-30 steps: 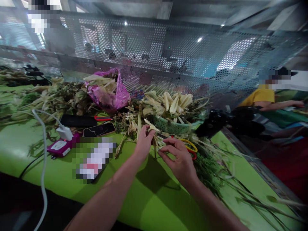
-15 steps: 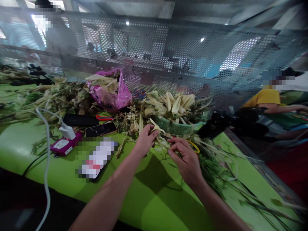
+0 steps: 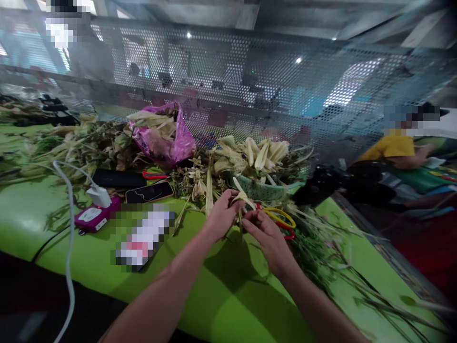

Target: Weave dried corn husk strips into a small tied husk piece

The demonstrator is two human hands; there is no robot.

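Observation:
My left hand (image 3: pixel 222 216) pinches a pale yellow flower bud with a short stem (image 3: pixel 242 196) just above the green table (image 3: pixel 221 295). My right hand (image 3: pixel 268 236) meets it from the right, fingertips closed on the lower part of the same bud. Behind the hands a teal basket (image 3: pixel 262 189) holds several pale buds (image 3: pixel 262 152). Yellow-and-red handled scissors (image 3: pixel 283 220) lie just right of my right hand. Loose stems and leaves lie all around.
A pink plastic bag (image 3: pixel 162 136) of husks sits at the back. Two phones (image 3: pixel 149 192), a black case (image 3: pixel 116 178), a pink device with a white charger and cable (image 3: pixel 93 209) lie at left. A perforated metal screen (image 3: pixel 228 81) backs the table. A person in yellow (image 3: pixel 387 147) works at right.
Both hands have drawn closer together over the bud, the right hand shifting left toward the left hand. The scissors' handles show more fully now.

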